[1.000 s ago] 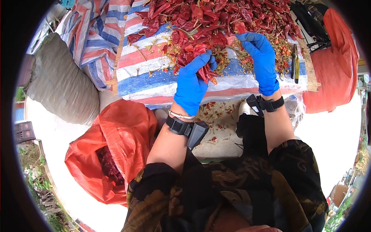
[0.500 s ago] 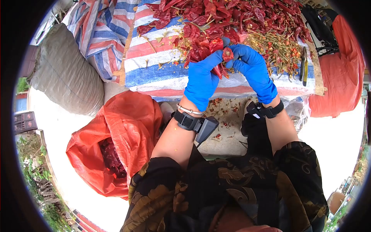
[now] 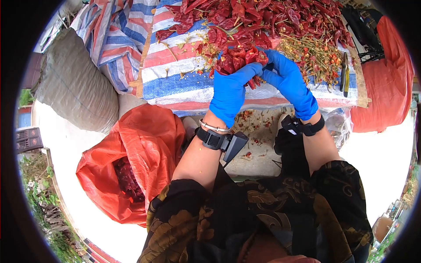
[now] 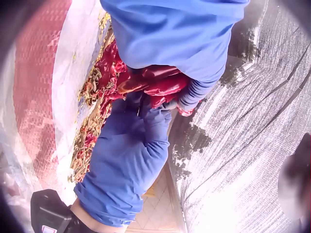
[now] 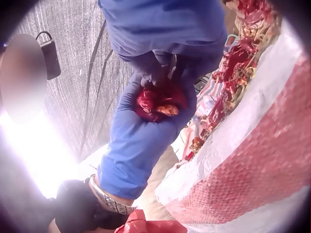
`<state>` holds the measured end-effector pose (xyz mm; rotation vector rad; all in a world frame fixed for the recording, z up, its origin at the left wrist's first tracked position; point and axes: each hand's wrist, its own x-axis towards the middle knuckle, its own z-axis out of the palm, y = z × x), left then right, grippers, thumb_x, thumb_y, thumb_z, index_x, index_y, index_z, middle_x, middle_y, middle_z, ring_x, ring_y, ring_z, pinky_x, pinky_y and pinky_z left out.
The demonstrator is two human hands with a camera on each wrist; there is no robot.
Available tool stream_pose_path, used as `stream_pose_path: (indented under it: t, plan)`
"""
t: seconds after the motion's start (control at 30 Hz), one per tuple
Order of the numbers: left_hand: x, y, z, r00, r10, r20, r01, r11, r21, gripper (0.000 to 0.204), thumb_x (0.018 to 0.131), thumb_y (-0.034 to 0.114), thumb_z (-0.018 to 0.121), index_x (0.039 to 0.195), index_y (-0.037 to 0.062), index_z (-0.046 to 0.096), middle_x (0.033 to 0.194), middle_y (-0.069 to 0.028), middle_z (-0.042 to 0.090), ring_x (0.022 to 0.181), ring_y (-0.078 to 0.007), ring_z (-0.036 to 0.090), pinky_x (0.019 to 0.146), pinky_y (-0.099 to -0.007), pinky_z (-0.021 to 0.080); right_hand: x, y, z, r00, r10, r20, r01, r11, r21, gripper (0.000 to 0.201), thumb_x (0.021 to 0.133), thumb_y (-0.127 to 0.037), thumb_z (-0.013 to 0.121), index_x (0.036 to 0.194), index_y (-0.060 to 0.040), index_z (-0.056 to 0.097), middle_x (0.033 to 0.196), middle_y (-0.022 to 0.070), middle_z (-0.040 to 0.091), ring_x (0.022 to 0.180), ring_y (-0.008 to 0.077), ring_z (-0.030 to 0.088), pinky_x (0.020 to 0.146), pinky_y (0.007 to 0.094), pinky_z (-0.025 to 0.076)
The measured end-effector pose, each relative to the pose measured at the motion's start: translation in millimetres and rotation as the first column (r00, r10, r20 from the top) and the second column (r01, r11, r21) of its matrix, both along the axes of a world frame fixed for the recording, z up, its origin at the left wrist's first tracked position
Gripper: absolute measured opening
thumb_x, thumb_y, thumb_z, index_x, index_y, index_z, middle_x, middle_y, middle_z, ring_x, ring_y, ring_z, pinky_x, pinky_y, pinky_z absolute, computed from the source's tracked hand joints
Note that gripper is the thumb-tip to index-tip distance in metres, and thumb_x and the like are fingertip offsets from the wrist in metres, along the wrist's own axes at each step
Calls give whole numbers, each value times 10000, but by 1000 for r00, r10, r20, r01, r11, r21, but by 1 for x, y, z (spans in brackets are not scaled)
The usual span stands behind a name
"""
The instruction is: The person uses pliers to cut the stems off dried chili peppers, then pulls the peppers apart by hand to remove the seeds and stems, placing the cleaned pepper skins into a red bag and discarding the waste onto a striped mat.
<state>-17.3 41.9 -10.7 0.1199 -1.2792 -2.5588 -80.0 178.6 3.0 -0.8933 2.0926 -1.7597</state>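
Blue gloves cover both hands. My left hand [image 3: 230, 90] grips a bunch of dried red chillies [image 3: 234, 60] above the near side of a striped sheet. Close beside it, the right hand [image 3: 287, 81] has its curled fingers at the right end of the bunch, pinching a chilli there. In the left wrist view, glossy chillies [image 4: 167, 85] show between the two hands. The right wrist view has chillies [image 5: 155, 104] cupped in the left palm, with the right fingertips [image 5: 154, 75] on them. The gloves hide part of the bunch.
A heap of dried chillies [image 3: 280, 22] covers the back of the striped sheet [image 3: 171, 83]. Stems and seeds [image 3: 307, 55] lie scattered by a dark tool with yellow [image 3: 345, 74]. An open red sack [image 3: 149, 131] holding chillies stands lower left, a grey sack [image 3: 74, 83] behind it.
From over the heap's near edge, my right hand has moved left to the left hand, bringing a chilli to the bunch. The head view has shifted slightly.
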Motion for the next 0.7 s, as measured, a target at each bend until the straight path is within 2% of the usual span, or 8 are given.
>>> stream_pose_path:
  t: [0.13,0.2,0.37,0.47,0.53,0.57,0.63,0.7]
  plan:
    - [2,0,6,994,97,47,-96,995,-15,179,735,36,621,909,43,578,783,-46,615,569,-104,545,436,-219,408,-3,4,14,983,28,-182,-26,1000,13,191,771,-70,634,947,-46,565,836,27,563,750,102,541,675,222,446]
    - [3,1,8,993,111,45,-108,992,-70,169,738,40,619,902,41,578,773,-44,612,560,-104,540,432,-220,403,2,3,21,994,-111,-17,112,993,31,214,760,-78,658,956,-51,576,840,12,572,740,92,540,659,211,443]
    - [0,5,-7,992,123,25,-115,970,-214,128,750,59,617,870,35,577,758,-34,604,535,-101,528,408,-221,389,10,-4,10,985,-172,28,174,971,-163,206,763,-43,651,956,-44,579,848,8,596,770,78,554,675,208,451]
    - [-1,3,-22,1000,-3,1,3,970,-243,133,763,51,606,891,19,595,814,-64,618,633,-128,575,518,-243,458,12,-6,7,983,-180,35,183,949,-255,190,773,-11,628,955,-35,578,851,16,607,792,79,565,690,209,457]
    - [-1,9,-18,1000,-8,0,8,998,55,182,767,43,604,943,-7,606,894,-99,626,792,-160,600,706,-270,481,13,-6,5,982,-187,27,187,943,-275,185,777,2,617,955,-30,578,852,22,610,802,82,570,697,210,459]
    - [-1,7,-17,1000,-8,0,8,998,55,182,767,43,604,943,-7,606,894,-99,626,792,-160,600,706,-270,481,13,-6,4,983,-184,-7,175,945,-275,183,780,6,611,957,-29,578,851,23,610,802,84,571,701,211,458]
    - [-2,4,-14,977,-203,67,162,908,387,229,765,27,604,987,-26,602,954,-121,622,914,-175,583,841,-285,440,13,-5,3,983,-180,-41,162,948,-275,182,783,10,606,959,-28,578,850,24,609,803,86,572,704,213,457]
    - [-1,5,-11,978,-198,69,157,911,381,223,765,27,604,981,-30,602,951,-115,622,904,-171,587,829,-284,447,12,-4,2,980,-178,-94,149,955,-258,199,789,14,596,982,-30,576,856,27,611,803,84,569,705,211,455]
